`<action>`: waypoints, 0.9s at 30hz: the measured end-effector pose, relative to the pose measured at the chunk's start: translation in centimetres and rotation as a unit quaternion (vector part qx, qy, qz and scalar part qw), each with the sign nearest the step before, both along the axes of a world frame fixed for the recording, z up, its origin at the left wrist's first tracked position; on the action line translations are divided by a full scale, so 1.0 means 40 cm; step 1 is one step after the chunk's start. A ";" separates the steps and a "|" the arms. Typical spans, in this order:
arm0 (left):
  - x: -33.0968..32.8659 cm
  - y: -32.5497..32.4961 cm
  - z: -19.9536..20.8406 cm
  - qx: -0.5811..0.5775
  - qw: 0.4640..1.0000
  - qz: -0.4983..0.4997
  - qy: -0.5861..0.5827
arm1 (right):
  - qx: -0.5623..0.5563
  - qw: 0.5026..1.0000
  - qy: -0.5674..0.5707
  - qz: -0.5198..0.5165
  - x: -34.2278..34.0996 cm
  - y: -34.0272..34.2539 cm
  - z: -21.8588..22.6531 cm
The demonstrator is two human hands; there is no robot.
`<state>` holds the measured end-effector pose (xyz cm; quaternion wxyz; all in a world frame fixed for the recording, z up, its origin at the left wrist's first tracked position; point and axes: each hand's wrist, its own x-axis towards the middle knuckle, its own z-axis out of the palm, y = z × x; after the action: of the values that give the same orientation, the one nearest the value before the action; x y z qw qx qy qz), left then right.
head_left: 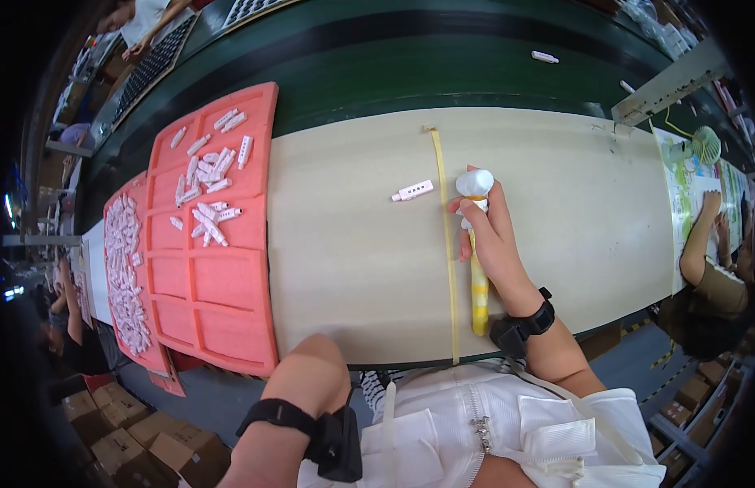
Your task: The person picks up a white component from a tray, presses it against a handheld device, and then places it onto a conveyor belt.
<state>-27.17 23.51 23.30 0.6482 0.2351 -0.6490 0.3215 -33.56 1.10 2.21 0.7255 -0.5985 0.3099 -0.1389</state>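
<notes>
My right hand is closed around the upper part of a mallet-like stick. The stick has a rounded white head above my fingers and a yellow-and-pale striped shaft running back toward me. To the left of that hand, a small white stick-shaped device with a row of dark marks lies on the beige tabletop. A strip of yellow tape crosses the top between the two. My left hand is at the near table edge, foreshortened and blurred, its fingers hidden.
Pink foam trays at left hold many similar white devices, some in a heap. A dark green conveyor runs along the far side, carrying a device. A metal post and small fan stand right. Other people work nearby.
</notes>
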 end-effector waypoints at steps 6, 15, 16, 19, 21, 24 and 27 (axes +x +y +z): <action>0.064 0.044 -0.033 0.438 0.701 -0.530 -0.191 | 0.004 1.000 -0.006 0.016 -0.001 0.003 0.013; 0.246 -0.229 -0.451 0.643 0.669 0.137 0.348 | 0.007 1.000 -0.004 0.025 0.002 0.006 0.006; 0.249 -0.230 -0.483 0.645 0.675 0.173 0.315 | 0.004 1.000 -0.003 0.026 0.000 0.006 0.008; 0.249 -0.222 -0.538 0.648 0.678 0.241 0.250 | 0.001 1.000 0.007 0.029 0.000 0.013 0.012; 0.238 -0.219 -0.539 0.664 0.658 0.233 0.269 | -0.059 0.997 0.011 0.052 -0.003 0.019 0.019; 0.207 -0.214 -0.558 0.649 0.666 0.217 0.296 | -0.085 0.992 0.019 0.092 -0.002 0.022 0.029; 0.169 -0.212 -0.583 0.604 0.707 0.185 0.318 | -0.082 0.988 0.032 0.128 -0.007 0.029 0.031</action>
<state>-20.43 15.02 -0.02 0.4629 0.7800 -0.4036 -0.1199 -33.86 2.24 3.47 0.6758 -0.6947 0.2412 -0.0502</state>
